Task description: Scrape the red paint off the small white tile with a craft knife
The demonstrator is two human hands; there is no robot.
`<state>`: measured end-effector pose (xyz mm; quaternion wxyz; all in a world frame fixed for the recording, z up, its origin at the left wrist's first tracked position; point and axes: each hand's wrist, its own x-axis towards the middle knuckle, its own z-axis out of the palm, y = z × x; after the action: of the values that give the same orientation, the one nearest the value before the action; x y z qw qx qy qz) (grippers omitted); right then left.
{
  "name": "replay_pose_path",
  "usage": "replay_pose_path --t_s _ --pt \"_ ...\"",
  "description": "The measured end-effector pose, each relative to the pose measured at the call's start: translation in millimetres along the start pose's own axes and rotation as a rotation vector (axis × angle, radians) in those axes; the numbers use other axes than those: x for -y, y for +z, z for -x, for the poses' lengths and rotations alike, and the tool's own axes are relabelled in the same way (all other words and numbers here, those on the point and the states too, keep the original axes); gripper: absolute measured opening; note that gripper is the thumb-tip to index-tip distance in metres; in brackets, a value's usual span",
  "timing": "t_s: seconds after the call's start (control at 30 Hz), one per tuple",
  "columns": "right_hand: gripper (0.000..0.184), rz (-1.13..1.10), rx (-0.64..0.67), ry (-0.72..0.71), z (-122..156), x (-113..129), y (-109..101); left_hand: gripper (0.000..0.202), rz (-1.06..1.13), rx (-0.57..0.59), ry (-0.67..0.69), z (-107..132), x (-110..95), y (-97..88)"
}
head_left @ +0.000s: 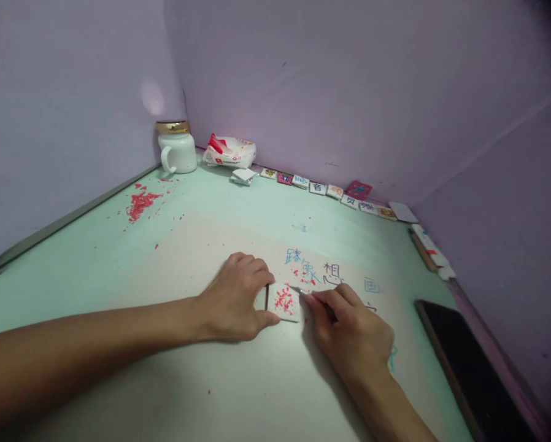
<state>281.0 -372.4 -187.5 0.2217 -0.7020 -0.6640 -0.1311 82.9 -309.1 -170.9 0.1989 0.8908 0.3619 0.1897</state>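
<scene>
A small white square tile (285,302) with red marks on its face lies on the pale green table (202,233). My left hand (236,298) grips the tile's left edge between thumb and fingers. My right hand (351,334) holds a thin pointed tool (300,291), its tip touching the tile's upper right corner. Characters in blue and black ink (315,270) are written on the table just behind the tile.
A white mug with a gold lid (177,147) and a tissue pack (229,151) stand in the far corner. Several small tiles (331,190) line the back wall. Red shavings (140,202) lie at the left. A dark slab (473,368) rests at the right.
</scene>
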Motion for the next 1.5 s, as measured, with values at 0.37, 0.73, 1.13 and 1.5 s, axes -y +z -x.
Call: replay_pose_path --t_s 0.37,0.73,1.13,1.5 --pt "0.032 -0.213 0.074 0.022 8.4 3.2 -13.3 0.041 0.005 0.008 -0.013 0.7 0.3 0.0" --pt "0.027 -0.013 0.055 0.072 -1.2 -4.0 -3.4 0.037 0.005 0.02 0.034 -1.4 0.6 -1.3" --pt "0.028 -0.178 0.052 0.019 6.5 4.5 -9.2 0.039 0.033 -0.001 0.022 -0.8 2.3 1.4" --pt "0.026 0.041 0.067 0.052 -4.2 -0.5 -2.3 0.035 0.036 -0.017 0.055 -0.6 2.6 1.3"
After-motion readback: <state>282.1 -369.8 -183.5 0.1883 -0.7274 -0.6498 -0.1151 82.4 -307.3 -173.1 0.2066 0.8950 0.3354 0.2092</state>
